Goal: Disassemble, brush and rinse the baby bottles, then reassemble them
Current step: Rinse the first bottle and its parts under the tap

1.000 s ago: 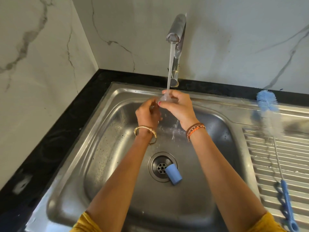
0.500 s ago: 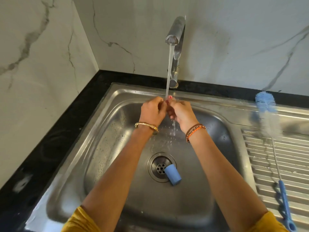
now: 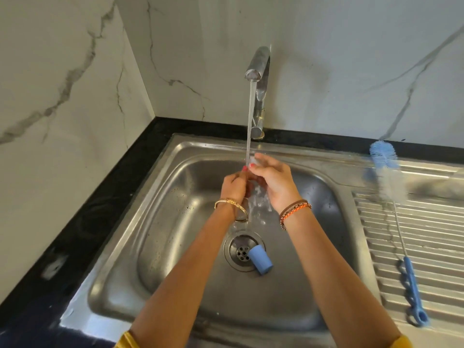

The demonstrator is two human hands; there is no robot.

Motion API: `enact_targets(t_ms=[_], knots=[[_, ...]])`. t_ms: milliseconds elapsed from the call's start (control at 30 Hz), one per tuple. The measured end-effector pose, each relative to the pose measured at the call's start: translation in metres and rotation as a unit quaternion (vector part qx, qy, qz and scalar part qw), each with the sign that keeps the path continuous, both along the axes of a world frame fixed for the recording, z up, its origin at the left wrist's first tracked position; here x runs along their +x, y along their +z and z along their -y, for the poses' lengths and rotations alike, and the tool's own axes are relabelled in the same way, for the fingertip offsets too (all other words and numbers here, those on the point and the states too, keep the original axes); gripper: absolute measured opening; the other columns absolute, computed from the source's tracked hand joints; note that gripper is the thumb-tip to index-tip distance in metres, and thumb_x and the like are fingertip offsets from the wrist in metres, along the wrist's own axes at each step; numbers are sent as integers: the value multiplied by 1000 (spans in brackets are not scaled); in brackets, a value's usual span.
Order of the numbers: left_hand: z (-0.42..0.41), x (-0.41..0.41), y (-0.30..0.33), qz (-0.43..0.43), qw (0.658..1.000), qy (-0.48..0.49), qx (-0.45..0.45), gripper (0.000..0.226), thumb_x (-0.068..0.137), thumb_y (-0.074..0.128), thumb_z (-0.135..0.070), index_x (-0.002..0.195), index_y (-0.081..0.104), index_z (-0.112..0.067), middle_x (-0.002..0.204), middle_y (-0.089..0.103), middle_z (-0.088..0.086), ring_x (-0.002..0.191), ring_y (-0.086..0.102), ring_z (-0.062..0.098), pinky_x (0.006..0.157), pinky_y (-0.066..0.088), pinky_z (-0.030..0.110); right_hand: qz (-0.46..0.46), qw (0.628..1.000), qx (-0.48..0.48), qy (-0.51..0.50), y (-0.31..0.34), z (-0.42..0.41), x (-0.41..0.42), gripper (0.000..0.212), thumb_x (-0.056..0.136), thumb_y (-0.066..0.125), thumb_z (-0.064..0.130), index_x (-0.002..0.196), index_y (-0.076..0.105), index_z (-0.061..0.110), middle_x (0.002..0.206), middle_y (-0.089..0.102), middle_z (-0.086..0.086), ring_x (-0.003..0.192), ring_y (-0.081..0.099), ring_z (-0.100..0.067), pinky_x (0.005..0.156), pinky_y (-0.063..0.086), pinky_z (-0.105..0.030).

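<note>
1. The right hand (image 3: 272, 183) pinches a small clear bottle part (image 3: 254, 160), likely the teat, directly under the tap's water stream (image 3: 249, 121).
2. The left hand (image 3: 234, 188), just beside it and lower, has curled fingers; what they hold is hidden.
3. The blue cap (image 3: 259, 259) lies on its side beside the sink (image 3: 163, 234) drain, nearer the right arm.

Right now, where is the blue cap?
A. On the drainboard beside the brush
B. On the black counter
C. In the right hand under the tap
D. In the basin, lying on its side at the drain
D: the cap lies on its side at the drain in the basin, clear of both hands.
</note>
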State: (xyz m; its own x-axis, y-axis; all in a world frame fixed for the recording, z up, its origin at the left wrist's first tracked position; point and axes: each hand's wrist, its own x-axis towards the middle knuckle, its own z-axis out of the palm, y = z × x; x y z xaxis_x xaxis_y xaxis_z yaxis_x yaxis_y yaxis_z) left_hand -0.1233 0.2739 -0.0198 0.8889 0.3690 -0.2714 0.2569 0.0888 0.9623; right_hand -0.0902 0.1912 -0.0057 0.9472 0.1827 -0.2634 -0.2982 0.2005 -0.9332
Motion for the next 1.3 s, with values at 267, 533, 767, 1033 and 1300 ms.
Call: enact_targets(t_ms=[267, 533, 767, 1033, 1300], knots=[[-6, -23, 16, -102, 994, -8, -50, 17, 86, 62, -14, 70, 60, -8, 66, 61, 2, 38, 54, 10, 33, 33, 12, 168, 947, -272, -12, 9, 13, -18, 45, 67, 81, 12, 107, 60, 10, 99, 64, -2, 94, 60, -13, 75, 48, -10], [-14, -38, 7, -134, 989, -30, -50, 17, 90, 57, -10, 73, 58, -10, 66, 58, 0, 34, 52, 7, 33, 33, 11, 144, 976, -134, 96, 50, 43, -18, 40, 66, 80, 2, 101, 60, 6, 85, 69, -6, 69, 68, -13, 57, 53, -18], [-5, -51, -42, -167, 982, -24, 80, 13, 85, 58, -5, 92, 68, -1, 77, 65, 11, 53, 54, 17, 46, 45, 19, 158, 729, -646, 163, -31, 55, -30, 20, 85, 60, 8, 103, 65, 1, 105, 65, -19, 100, 61, -32, 79, 48, -32], [-7, -42, -45, -172, 954, -172, 173, 19, 88, 54, -3, 76, 60, -16, 75, 59, 2, 65, 57, 17, 63, 49, 25, 81, 980, -175, 42, 12, 69, -24, 20, 75, 74, 4, 91, 63, 9, 73, 66, -6, 53, 58, -9, 49, 48, -13], [3, -45, -52, -143, 926, -180, 298, 18, 83, 61, -1, 96, 72, -6, 100, 69, 9, 93, 65, 24, 91, 51, 34, 133, 774, -614, 70, -38, 94, -45, 17, 74, 74, 17, 82, 70, 2, 69, 63, -7, 78, 65, -24, 72, 49, -25]])
